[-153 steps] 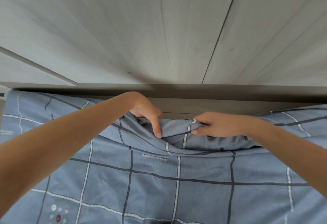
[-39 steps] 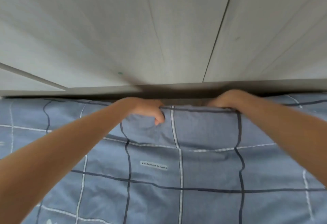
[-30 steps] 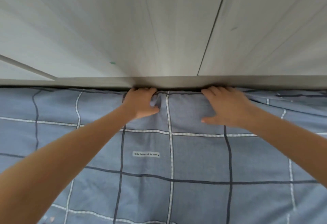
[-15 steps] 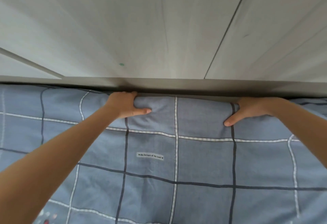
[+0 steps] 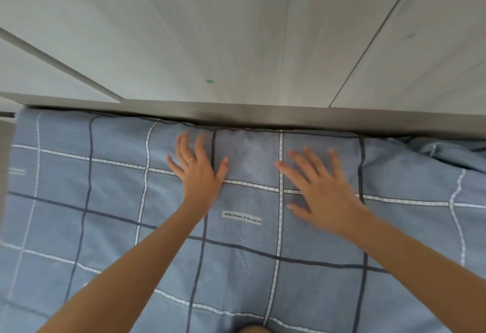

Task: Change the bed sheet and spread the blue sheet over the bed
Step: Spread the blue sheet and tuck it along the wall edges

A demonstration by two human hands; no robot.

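The blue sheet (image 5: 310, 274), checked with white and dark lines, covers the bed across the lower half of the head view. Its far edge runs along the grey ledge. My left hand (image 5: 197, 168) lies flat on the sheet with fingers spread, a thin ring on one finger. My right hand (image 5: 319, 184) lies flat a little to its right, fingers spread too, slightly blurred. Both hands rest just short of the sheet's far edge. A small white label (image 5: 242, 217) with dark print sits between my wrists.
A grey ledge (image 5: 263, 113) borders the bed's far side, with pale wood-grain panels (image 5: 210, 30) rising behind it. The sheet bunches into folds at the far right (image 5: 452, 151). The bed's left edge (image 5: 13, 174) shows at the frame's left side.
My hands have left the gap at the sheet's far edge, where their fingers were curled. They now lie flat and spread on top of the sheet, closer together.
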